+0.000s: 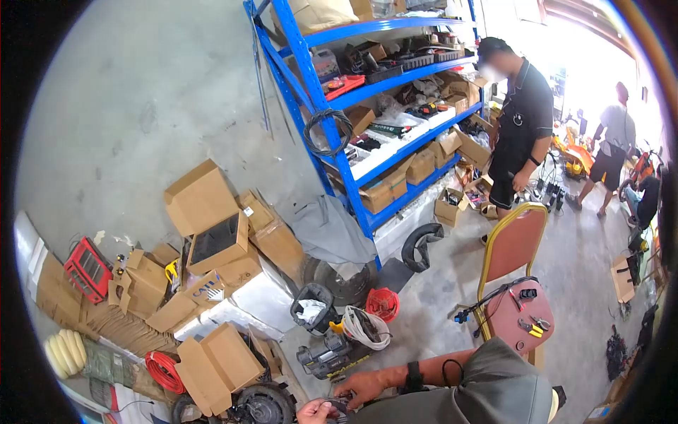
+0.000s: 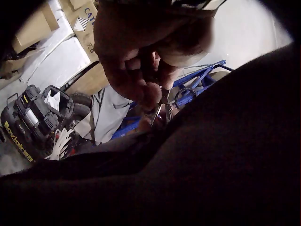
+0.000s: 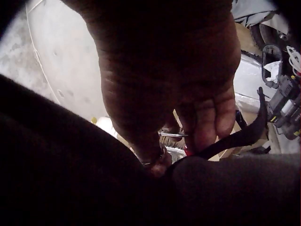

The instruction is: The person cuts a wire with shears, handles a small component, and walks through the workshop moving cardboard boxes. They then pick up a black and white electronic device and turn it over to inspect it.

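Below the red chair [image 1: 514,279], at the bottom edge of the head view, both hands meet over the person's grey-clad lap [image 1: 494,392]. Left hand [image 1: 316,411] sits lowest, fingers curled round a small dark metal part [image 1: 339,405]; right hand [image 1: 361,386] just above and right of it, wrist strap on, fingers bent onto the same part. Left wrist view: left grip closed, fingertips pinching thin metal prongs [image 2: 160,110] that poke out below the fingers, part sits right at the fingertips, not in the palm. Right wrist view: right grip curled, thumb and forefinger pinched near a small metal piece with a red bit [image 3: 187,149], and a black strap [image 3: 235,139] runs out from under the fingers toward the right. Exact kind of part: cannot tell, too dark.

Left of the chair, on the floor: yellow-black compressor [image 1: 326,355], just beside the hands; white cable coil [image 1: 367,326] above it; red cord reel [image 1: 382,304]; black bucket [image 1: 313,309]. Further left of the chair, a pile of cardboard boxes [image 1: 212,233]. Behind the chair, blue shelf rack [image 1: 353,120] full of boxes, one person standing [image 1: 519,127] by it. Pliers [image 1: 537,326] lie on the chair seat.
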Motion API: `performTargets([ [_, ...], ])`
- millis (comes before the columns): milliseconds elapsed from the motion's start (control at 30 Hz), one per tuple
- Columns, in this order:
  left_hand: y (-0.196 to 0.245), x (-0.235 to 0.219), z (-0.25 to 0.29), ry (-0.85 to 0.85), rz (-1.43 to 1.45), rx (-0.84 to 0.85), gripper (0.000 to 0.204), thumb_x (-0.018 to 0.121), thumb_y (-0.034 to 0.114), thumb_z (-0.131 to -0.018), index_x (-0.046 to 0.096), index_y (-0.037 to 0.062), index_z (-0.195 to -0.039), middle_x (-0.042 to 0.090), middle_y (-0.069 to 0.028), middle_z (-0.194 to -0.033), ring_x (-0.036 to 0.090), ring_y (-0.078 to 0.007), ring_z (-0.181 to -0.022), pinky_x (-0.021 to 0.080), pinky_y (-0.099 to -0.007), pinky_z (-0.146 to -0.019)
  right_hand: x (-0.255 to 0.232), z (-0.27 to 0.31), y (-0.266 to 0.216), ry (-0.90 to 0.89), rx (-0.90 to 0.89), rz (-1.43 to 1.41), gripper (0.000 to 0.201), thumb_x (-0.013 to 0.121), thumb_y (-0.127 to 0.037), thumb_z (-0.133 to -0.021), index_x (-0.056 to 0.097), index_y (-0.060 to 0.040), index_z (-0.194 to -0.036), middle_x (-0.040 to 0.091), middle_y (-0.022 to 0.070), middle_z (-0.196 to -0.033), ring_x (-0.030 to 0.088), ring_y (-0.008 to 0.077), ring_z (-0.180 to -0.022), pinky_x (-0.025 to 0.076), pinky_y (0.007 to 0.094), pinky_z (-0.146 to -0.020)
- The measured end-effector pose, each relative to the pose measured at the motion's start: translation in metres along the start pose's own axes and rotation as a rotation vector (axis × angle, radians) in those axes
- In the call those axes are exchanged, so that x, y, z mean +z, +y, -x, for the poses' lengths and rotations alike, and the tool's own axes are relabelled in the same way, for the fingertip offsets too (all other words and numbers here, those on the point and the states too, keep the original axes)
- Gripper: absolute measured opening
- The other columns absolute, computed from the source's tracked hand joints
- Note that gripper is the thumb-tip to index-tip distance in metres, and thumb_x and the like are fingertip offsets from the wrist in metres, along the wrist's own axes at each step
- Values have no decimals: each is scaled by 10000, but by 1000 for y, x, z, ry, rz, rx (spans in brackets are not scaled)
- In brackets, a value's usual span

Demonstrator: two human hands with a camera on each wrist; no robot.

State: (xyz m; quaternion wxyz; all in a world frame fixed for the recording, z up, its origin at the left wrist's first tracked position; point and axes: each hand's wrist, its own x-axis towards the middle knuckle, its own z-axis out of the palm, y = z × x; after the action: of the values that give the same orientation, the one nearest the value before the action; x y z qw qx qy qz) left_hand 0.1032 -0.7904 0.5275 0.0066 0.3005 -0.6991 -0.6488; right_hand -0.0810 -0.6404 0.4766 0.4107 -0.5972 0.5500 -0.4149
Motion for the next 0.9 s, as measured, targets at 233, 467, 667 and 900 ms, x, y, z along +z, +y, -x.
performTargets([
  [233, 5, -3, -3, -58, -30, -117, 221, 567, 204, -987, 646, 6, -1047, 692, -85, -925, 643, -193, -789, 509, -348, -720, -1, -1, 0, -7, 9, 100, 509, 697, -325, -806, 550, -68, -1220, 676, 152, -976, 650, 316, -894, 498, 408, -783],
  [467, -23, -14, -12, -135, 70, -82, 240, 573, 223, -986, 641, 10, -1074, 694, -94, -962, 656, -217, -834, 528, -381, -712, -10, 2, -15, -44, 110, -34, 447, 720, -357, -831, 624, -74, -1163, 672, 103, -898, 635, 211, -784, 506, 369, -684],
  [667, 48, 0, 6, -183, -283, -344, 420, 491, 317, -1016, 502, 37, -1329, 599, -140, -1274, 575, -311, -1155, 482, -464, -954, -3, 2, -17, -24, 103, 24, 375, 717, -325, -837, 621, -62, -1087, 643, 83, -825, 631, 193, -740, 495, 366, -640],
  [900, 45, 0, 6, -172, -224, -403, 447, 477, 306, -1020, 447, 59, -1392, 545, -149, -1350, 526, -324, -1229, 443, -483, -1026, -10, 6, -38, -46, 156, 50, 305, 712, -326, -843, 613, -72, -979, 617, 61, -790, 624, 181, -679, 489, 362, -619],
])
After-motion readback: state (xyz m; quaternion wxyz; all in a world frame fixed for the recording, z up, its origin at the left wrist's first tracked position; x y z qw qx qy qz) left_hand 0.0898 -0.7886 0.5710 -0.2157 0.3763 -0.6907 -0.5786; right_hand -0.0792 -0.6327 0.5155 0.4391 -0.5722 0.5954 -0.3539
